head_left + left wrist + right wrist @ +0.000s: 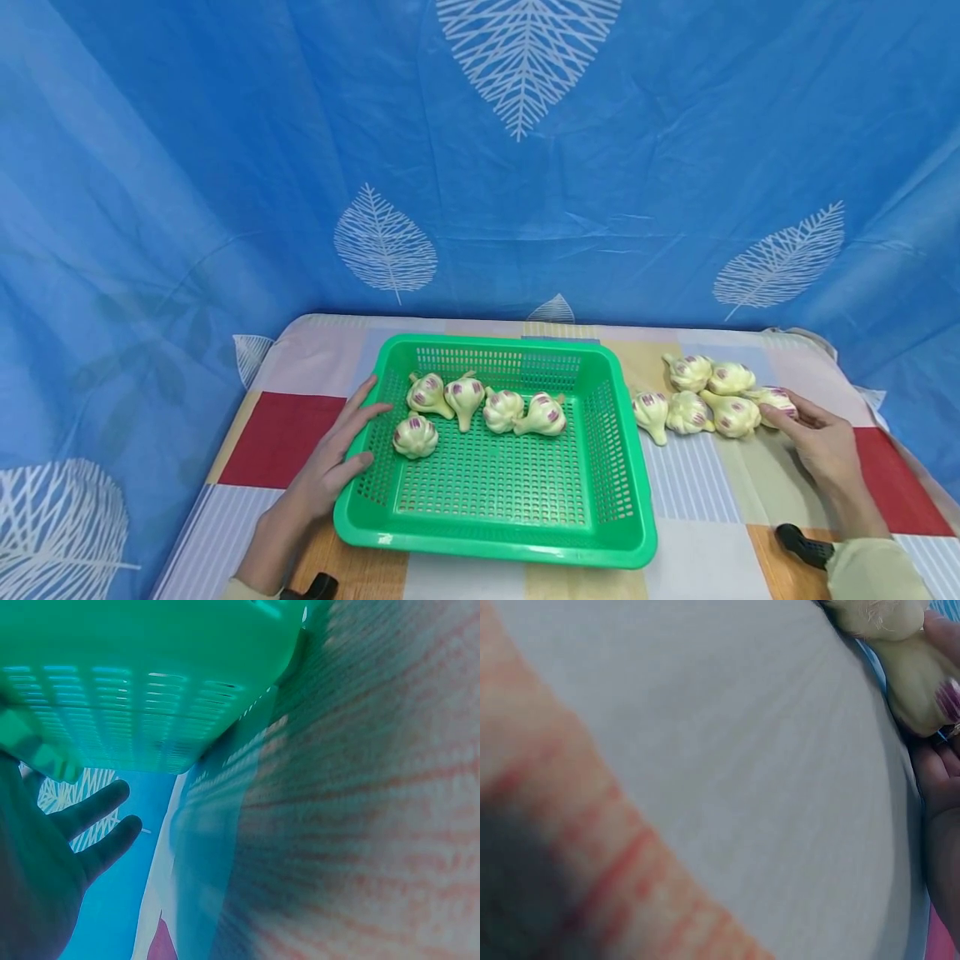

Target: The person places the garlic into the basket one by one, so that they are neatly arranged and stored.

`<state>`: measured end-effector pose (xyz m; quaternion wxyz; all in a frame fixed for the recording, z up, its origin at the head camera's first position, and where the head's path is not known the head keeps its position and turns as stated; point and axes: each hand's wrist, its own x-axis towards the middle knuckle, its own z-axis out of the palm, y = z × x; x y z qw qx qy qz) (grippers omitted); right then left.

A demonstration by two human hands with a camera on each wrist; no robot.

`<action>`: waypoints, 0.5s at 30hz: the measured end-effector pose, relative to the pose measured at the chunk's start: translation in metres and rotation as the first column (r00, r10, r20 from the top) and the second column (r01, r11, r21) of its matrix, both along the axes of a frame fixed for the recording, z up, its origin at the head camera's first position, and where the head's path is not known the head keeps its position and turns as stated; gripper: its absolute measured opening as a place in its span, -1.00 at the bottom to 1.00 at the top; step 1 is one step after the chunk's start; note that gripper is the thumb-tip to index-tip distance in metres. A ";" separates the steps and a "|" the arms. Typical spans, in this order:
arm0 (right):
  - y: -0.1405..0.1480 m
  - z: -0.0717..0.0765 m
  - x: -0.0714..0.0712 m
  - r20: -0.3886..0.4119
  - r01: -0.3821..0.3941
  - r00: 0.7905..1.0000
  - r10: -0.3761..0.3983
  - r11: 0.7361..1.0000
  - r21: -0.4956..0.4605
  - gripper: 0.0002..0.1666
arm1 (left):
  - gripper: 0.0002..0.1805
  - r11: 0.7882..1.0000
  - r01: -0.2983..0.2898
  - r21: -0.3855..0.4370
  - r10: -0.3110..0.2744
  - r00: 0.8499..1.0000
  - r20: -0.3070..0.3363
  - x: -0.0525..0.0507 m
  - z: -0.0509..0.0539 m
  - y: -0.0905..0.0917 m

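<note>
A green plastic basket sits on the table with several garlic bulbs along its back and left side. My left hand rests against the basket's left rim, fingers spread and fairly straight; in the left wrist view the hand is beside the slotted basket wall. To the right of the basket lies a cluster of garlic bulbs. At the cluster's right end my right hand pinches one garlic bulb between thumb and fingers. Part of that bulb also shows in the right wrist view.
A patchwork-patterned cloth covers the table. Blue curtains with white leaf prints hang behind and on both sides. Black straps are at both wrists.
</note>
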<state>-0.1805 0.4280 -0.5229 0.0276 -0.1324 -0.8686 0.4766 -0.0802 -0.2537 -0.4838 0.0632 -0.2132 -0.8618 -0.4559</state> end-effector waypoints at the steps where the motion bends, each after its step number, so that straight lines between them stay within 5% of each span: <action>1: 0.000 0.000 0.001 0.004 0.007 1.000 -0.007 1.000 0.004 -0.15 | -0.32 1.000 0.001 -0.001 -0.001 1.000 -0.006 0.000 0.000 0.000; 10: -0.001 0.005 0.006 0.032 0.071 0.997 -0.073 0.995 0.073 -0.04 | -0.32 1.000 0.006 0.003 -0.006 1.000 0.001 -0.002 -0.001 0.001; 15: 0.002 0.013 0.010 -0.006 0.138 0.990 -0.138 0.990 0.003 -0.15 | -0.33 1.000 0.001 0.010 -0.001 1.000 0.007 -0.001 0.000 0.001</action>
